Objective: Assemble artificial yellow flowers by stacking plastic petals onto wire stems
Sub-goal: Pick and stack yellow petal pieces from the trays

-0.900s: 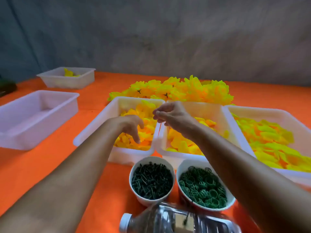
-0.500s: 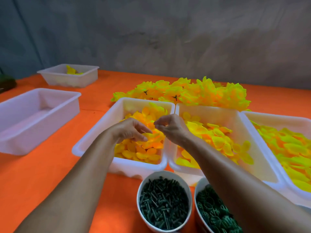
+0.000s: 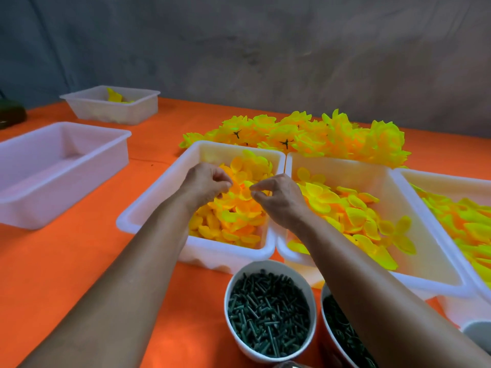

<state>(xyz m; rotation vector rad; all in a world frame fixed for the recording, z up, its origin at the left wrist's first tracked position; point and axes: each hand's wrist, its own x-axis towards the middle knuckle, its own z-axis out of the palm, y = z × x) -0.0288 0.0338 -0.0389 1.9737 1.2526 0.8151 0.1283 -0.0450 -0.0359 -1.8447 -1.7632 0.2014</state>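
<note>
Both hands over the left petal tub (image 3: 148, 212) on the orange table (image 3: 79, 261): left hand (image 3: 206, 181) fingers curled pinching a petal (image 3: 240, 185) from the pile, right hand (image 3: 276, 196) pinched, can't tell on what, finished flowers (image 3: 318, 136) heaped behind the tubs.

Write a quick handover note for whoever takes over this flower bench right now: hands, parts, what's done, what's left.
Left hand and right hand: both over the left petal tray, fingertips pinched; what they hold is too small to tell.
Parts: more petals in the middle tray and right tray; green pegs in the near bowl.
Done: finished flowers piled behind the trays.
Left: keep stacking petals onto stems.
</note>
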